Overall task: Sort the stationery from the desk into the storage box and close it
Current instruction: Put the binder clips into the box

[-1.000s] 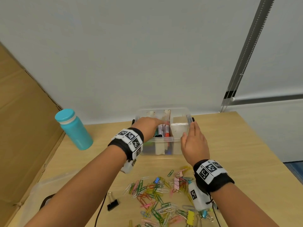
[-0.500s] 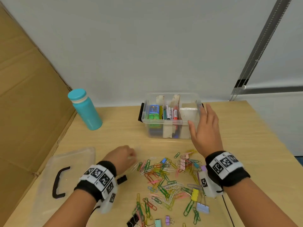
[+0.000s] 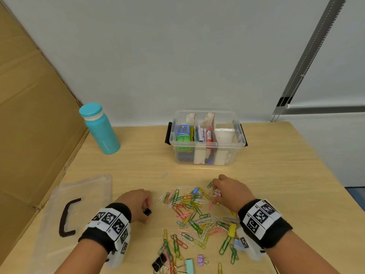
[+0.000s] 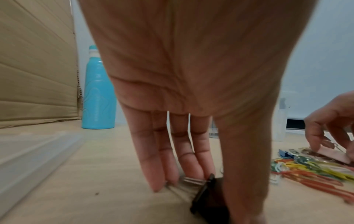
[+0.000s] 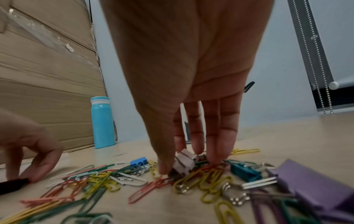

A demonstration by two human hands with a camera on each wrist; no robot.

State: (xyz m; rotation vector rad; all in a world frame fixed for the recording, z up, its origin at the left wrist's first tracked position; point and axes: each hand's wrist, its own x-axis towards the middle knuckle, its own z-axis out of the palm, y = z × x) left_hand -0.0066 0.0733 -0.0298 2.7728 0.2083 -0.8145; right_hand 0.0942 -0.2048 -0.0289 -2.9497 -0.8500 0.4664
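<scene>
The clear storage box (image 3: 205,144) stands open at the back of the desk, with markers and other items in its compartments. A pile of coloured paper clips (image 3: 193,214) and binder clips lies in front of me. My left hand (image 3: 138,202) is at the pile's left edge and pinches a black binder clip (image 4: 208,195) that sits on the desk, fingers on its wire handles. My right hand (image 3: 227,192) reaches down at the pile's far right and pinches a pink binder clip (image 5: 184,162) between thumb and fingers. The box lid (image 3: 85,194) with its black handle lies flat at the left.
A teal bottle (image 3: 100,129) stands at the back left by a cardboard panel (image 3: 29,115). More binder clips lie at the near edge: black (image 3: 158,264), mint (image 3: 189,265), purple (image 3: 201,260), yellow (image 3: 232,230). A lone paper clip (image 3: 164,175) lies apart.
Both hands came back from the storage box to the clip pile. The left hand took hold of the black binder clip and the right hand the pink one.
</scene>
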